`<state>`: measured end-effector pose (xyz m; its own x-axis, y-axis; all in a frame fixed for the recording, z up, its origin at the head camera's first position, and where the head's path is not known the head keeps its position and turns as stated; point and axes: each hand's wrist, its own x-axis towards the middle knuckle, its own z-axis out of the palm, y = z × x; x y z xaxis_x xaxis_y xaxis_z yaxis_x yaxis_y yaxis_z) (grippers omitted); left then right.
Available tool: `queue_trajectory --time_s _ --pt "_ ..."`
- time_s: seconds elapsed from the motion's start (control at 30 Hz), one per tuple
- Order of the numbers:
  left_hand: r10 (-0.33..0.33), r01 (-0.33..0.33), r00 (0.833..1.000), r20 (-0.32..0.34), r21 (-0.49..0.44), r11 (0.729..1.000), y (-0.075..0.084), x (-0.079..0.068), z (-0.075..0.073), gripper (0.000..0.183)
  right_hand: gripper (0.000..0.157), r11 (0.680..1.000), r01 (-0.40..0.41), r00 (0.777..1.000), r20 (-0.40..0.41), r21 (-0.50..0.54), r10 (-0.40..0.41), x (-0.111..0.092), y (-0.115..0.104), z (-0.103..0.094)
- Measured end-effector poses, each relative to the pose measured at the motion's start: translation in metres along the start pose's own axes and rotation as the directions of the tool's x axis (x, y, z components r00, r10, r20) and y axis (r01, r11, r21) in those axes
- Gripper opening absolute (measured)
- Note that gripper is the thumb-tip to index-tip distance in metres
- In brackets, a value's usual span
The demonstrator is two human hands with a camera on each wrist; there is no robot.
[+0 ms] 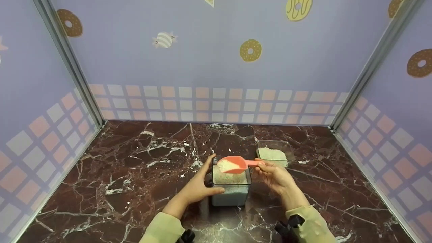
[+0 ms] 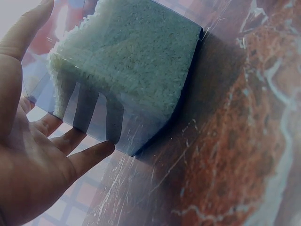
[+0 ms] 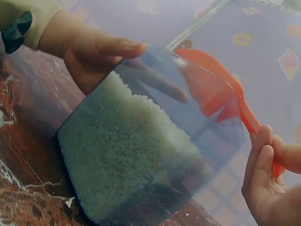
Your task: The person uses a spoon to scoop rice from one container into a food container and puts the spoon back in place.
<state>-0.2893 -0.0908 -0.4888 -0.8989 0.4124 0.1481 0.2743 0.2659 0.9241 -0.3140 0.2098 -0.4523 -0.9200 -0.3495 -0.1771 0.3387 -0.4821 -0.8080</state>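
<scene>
My right hand (image 1: 275, 177) pinches the handle of an orange-red scoop (image 1: 240, 164), with white rice in its bowl. The scoop is held level over the mouth of a clear square container (image 1: 231, 195). Rice (image 2: 141, 52) fills much of this container, and its top slopes in the right wrist view. My left hand (image 1: 199, 187) grips the container at its left side, thumb (image 3: 122, 47) on the near wall and the other fingers (image 2: 91, 153) spread against another wall. In the right wrist view, the scoop's bowl shows through the clear wall.
A second, shallower-looking clear container (image 1: 290, 146) with rice (image 1: 271, 154) stands behind my right hand. Loose grains lie on the dark red marbled table (image 1: 145, 195), mostly left of and behind the held container. Patterned panels (image 1: 209, 60) enclose the back and both sides.
</scene>
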Motion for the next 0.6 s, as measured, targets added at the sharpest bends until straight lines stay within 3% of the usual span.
queue_trajectory --time_s 0.3,0.43,0.6 --pt "0.004 -0.004 1.0 0.002 -0.003 1.0 0.0 0.0 0.0 0.119 0.02 0.993 -0.017 0.998 0.058 0.116 0.01 -0.009 -0.015 -0.003" --pt "0.004 -0.004 1.0 -0.001 0.01 1.0 -0.001 0.0 0.001 0.118 0.02 0.99 0.022 1.0 0.016 0.136 -0.024 -0.016 -0.029 -0.006" --pt "0.003 -0.003 1.0 -0.002 0.002 1.0 0.0 0.0 0.001 0.118 0.024 0.987 0.103 0.989 -0.116 0.12 -0.09 -0.023 -0.047 -0.016"
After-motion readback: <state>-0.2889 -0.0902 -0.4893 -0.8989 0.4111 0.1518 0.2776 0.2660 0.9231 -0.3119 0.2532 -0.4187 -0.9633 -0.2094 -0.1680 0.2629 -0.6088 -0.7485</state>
